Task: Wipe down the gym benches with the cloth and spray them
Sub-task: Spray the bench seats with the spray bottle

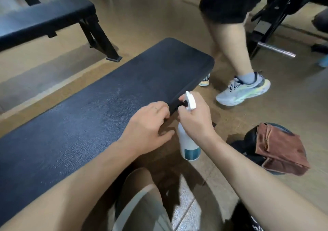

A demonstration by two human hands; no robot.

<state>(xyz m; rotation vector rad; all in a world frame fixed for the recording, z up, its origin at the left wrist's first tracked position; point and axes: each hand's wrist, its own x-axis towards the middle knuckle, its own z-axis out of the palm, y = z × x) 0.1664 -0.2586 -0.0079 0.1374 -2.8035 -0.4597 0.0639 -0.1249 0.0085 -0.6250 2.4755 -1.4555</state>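
A black padded gym bench (99, 110) runs from lower left to the centre. My right hand (195, 118) grips a white spray bottle (189, 143) by its neck, beside the bench's right edge, with the white trigger head (190, 101) above my fingers. My left hand (149, 124) rests on the bench's right edge, fingers curled at the nozzle and holding nothing that I can see. A folded brown cloth (280, 149) lies on a dark bag on the floor to the right, apart from both hands.
A second black bench (44, 15) stands at the upper left. A person in dark shorts and light sneakers (243, 90) walks just past the near bench's far end. Black machine frames and a chrome bar (276, 50) stand at the upper right. My knee is below the bottle.
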